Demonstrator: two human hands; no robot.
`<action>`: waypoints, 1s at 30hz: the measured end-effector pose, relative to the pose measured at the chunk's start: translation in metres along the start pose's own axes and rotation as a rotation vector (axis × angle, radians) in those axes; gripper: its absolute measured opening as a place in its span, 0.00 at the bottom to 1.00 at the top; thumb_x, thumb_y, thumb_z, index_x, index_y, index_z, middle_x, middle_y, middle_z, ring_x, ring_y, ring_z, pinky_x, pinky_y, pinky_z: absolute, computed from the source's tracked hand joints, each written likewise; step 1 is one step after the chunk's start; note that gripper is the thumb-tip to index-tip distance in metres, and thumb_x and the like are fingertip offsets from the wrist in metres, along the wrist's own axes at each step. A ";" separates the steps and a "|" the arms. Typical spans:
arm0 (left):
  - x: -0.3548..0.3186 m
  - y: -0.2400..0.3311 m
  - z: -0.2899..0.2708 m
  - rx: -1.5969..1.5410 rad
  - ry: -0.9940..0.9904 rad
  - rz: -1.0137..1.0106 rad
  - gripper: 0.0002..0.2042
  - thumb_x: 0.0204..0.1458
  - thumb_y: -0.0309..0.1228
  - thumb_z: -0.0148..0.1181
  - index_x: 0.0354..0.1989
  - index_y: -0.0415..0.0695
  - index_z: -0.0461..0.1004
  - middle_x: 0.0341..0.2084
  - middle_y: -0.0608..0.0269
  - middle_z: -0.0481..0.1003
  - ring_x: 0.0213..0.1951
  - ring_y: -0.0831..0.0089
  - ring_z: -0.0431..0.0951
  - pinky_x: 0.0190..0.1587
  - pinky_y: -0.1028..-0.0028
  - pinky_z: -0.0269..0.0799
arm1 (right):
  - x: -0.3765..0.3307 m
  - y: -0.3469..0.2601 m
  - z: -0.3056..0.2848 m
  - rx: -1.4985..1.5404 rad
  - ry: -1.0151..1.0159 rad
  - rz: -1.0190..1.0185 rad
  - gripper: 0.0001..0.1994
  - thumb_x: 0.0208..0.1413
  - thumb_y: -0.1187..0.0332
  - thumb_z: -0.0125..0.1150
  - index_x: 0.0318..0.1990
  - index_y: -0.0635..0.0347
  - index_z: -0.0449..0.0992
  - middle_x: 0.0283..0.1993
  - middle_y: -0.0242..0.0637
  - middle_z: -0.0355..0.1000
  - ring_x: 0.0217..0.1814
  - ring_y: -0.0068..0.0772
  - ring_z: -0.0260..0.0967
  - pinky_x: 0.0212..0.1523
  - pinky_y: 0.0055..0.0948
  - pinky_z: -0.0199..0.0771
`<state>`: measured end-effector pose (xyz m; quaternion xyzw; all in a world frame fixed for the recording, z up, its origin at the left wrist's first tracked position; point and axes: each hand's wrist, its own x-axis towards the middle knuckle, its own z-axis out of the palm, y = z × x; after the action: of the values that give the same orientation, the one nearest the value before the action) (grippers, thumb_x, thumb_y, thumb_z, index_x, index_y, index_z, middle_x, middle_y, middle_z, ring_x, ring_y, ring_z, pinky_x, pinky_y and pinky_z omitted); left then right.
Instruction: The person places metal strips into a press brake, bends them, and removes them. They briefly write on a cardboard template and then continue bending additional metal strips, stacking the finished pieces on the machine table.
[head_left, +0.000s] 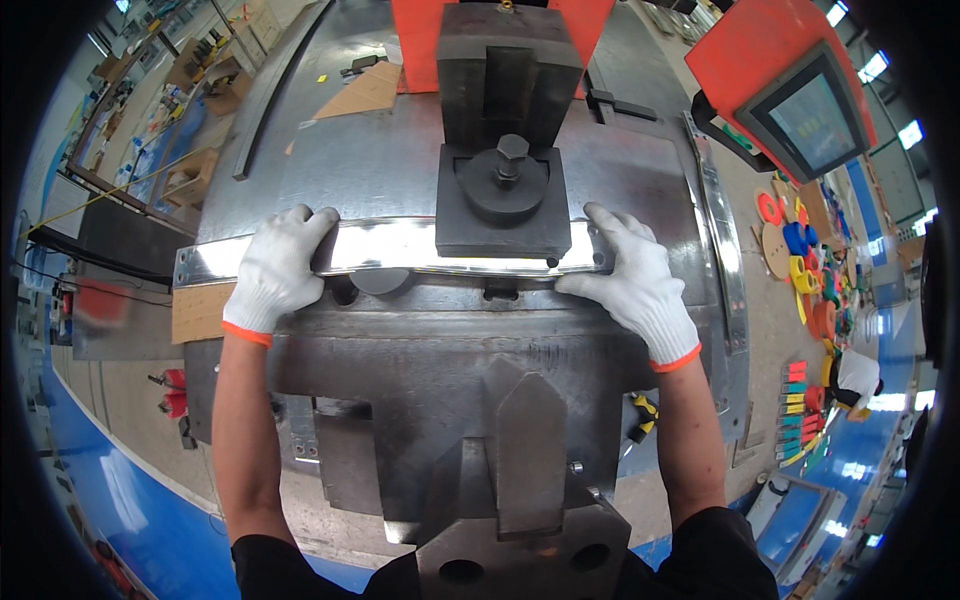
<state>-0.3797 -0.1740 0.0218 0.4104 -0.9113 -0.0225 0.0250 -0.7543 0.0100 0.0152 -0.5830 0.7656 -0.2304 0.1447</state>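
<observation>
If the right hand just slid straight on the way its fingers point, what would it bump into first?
The right hand rests on the shiny metal strip, fingers aimed up and to the left. Sliding on, it would probably meet the dark steel block clamped over the strip first, though depth is hard to judge.
</observation>
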 end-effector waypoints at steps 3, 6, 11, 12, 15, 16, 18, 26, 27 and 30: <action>-0.002 0.000 -0.001 0.010 0.019 0.007 0.29 0.38 0.18 0.61 0.55 0.47 0.76 0.41 0.48 0.76 0.47 0.44 0.78 0.51 0.53 0.75 | 0.001 -0.004 -0.002 -0.020 -0.017 0.012 0.47 0.40 0.50 0.86 0.70 0.55 0.73 0.61 0.44 0.75 0.65 0.49 0.70 0.66 0.44 0.75; -0.002 0.003 -0.002 0.025 0.013 -0.004 0.29 0.38 0.19 0.61 0.55 0.47 0.76 0.40 0.48 0.76 0.47 0.43 0.78 0.51 0.53 0.75 | 0.001 -0.002 0.000 -0.014 -0.006 -0.005 0.47 0.40 0.50 0.86 0.70 0.55 0.73 0.61 0.43 0.75 0.65 0.49 0.70 0.66 0.44 0.75; -0.002 0.003 -0.002 0.086 0.031 0.021 0.24 0.41 0.25 0.65 0.53 0.44 0.77 0.39 0.48 0.77 0.46 0.47 0.80 0.52 0.55 0.76 | 0.001 -0.005 -0.003 -0.033 -0.016 0.007 0.46 0.39 0.51 0.86 0.69 0.54 0.74 0.60 0.43 0.76 0.64 0.48 0.70 0.66 0.43 0.75; -0.001 0.002 -0.001 0.089 0.034 0.021 0.24 0.41 0.25 0.65 0.52 0.44 0.77 0.38 0.47 0.77 0.46 0.47 0.80 0.52 0.55 0.76 | 0.001 -0.004 -0.003 -0.027 -0.016 0.003 0.46 0.39 0.51 0.86 0.69 0.54 0.74 0.60 0.42 0.76 0.64 0.48 0.71 0.65 0.43 0.75; -0.002 0.002 0.001 0.107 0.039 0.014 0.23 0.40 0.25 0.65 0.50 0.43 0.76 0.38 0.47 0.77 0.45 0.47 0.80 0.52 0.55 0.75 | 0.001 -0.007 -0.003 -0.045 -0.021 0.022 0.45 0.39 0.51 0.86 0.68 0.54 0.74 0.60 0.42 0.76 0.63 0.47 0.71 0.65 0.43 0.76; -0.002 0.002 0.001 0.101 0.043 0.018 0.23 0.40 0.25 0.64 0.50 0.43 0.76 0.38 0.47 0.77 0.45 0.47 0.80 0.52 0.55 0.75 | 0.001 -0.006 -0.004 -0.033 -0.022 0.018 0.45 0.39 0.50 0.86 0.68 0.53 0.74 0.60 0.42 0.76 0.63 0.47 0.71 0.64 0.43 0.76; -0.001 0.001 0.002 0.090 0.051 0.025 0.23 0.39 0.24 0.64 0.50 0.43 0.76 0.38 0.48 0.77 0.45 0.47 0.80 0.51 0.56 0.75 | 0.001 -0.004 -0.004 -0.010 -0.026 0.010 0.45 0.40 0.50 0.86 0.68 0.53 0.74 0.59 0.41 0.76 0.63 0.47 0.71 0.64 0.43 0.76; -0.002 0.003 -0.001 0.105 0.020 0.015 0.24 0.39 0.24 0.64 0.50 0.43 0.75 0.39 0.48 0.77 0.45 0.46 0.79 0.51 0.55 0.75 | 0.001 -0.004 -0.003 -0.048 -0.022 0.023 0.46 0.39 0.49 0.85 0.69 0.53 0.74 0.63 0.43 0.75 0.66 0.50 0.70 0.67 0.44 0.74; -0.002 0.003 -0.002 0.116 0.029 0.022 0.22 0.39 0.26 0.65 0.49 0.43 0.76 0.38 0.48 0.77 0.44 0.47 0.80 0.51 0.56 0.75 | 0.001 -0.005 -0.003 -0.049 -0.025 0.026 0.46 0.39 0.49 0.85 0.69 0.53 0.74 0.63 0.44 0.74 0.67 0.50 0.69 0.68 0.45 0.74; -0.001 0.001 0.000 0.088 0.005 -0.001 0.26 0.37 0.21 0.64 0.52 0.44 0.75 0.41 0.48 0.76 0.46 0.45 0.78 0.52 0.54 0.75 | 0.000 0.001 0.000 -0.032 -0.001 -0.005 0.47 0.39 0.49 0.85 0.69 0.54 0.73 0.65 0.46 0.74 0.68 0.51 0.69 0.69 0.45 0.73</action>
<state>-0.3798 -0.1730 0.0214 0.4117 -0.9111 0.0184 0.0092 -0.7553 0.0098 0.0151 -0.5873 0.7676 -0.2183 0.1354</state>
